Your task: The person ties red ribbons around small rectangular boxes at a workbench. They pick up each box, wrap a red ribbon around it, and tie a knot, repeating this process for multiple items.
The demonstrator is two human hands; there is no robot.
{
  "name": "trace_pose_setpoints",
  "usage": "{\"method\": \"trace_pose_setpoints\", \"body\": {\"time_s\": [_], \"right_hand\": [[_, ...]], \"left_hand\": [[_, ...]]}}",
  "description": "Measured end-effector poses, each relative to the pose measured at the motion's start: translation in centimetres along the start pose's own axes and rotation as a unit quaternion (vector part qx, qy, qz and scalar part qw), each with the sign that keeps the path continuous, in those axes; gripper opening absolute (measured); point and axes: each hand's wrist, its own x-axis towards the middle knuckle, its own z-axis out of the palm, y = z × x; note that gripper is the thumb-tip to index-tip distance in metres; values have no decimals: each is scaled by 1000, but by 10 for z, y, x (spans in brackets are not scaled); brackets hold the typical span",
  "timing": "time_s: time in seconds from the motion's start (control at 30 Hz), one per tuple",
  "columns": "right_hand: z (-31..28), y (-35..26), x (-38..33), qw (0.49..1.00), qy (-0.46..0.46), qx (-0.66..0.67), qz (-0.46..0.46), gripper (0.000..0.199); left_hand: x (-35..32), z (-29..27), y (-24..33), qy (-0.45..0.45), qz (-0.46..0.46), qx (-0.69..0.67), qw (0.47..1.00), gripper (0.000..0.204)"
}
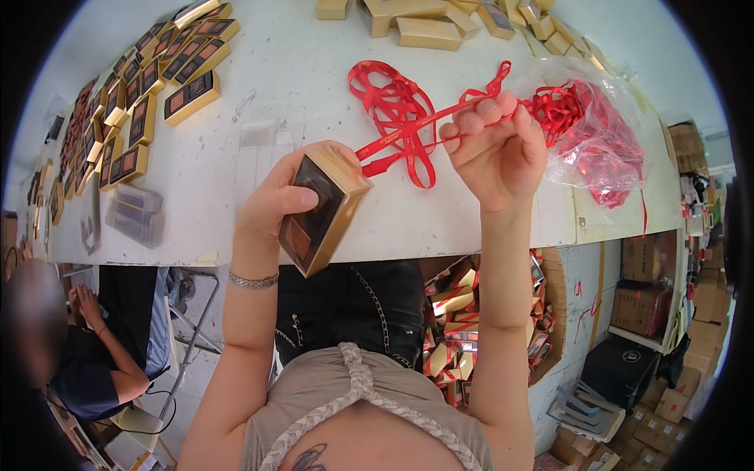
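Head view: left hand (279, 196) fingers wrapped around a gold windowed box (322, 212), tilted over the counter's (298, 71) near edge. Right hand (495, 153) fingers pinch a red ribbon (400, 129), apparently trailing from a clear bag (605, 133).

A glossy gold cardboard box (322, 210) with a clear window is gripped in the left hand (276, 198). A satin red ribbon (408, 125) — smooth and shiny — is pinched by the right hand (496, 149). More ribbon is held in a thin, crinkled clear plastic bag (609, 133) on the matt white table (298, 71).
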Motion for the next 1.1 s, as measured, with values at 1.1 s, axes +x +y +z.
{"method": "trace_pose_setpoints", "body": {"time_s": [1.1], "right_hand": [[17,74,-42,731,11,-682,-18,19]], "left_hand": [[22,46,29,327,72,-82,939,50]]}}
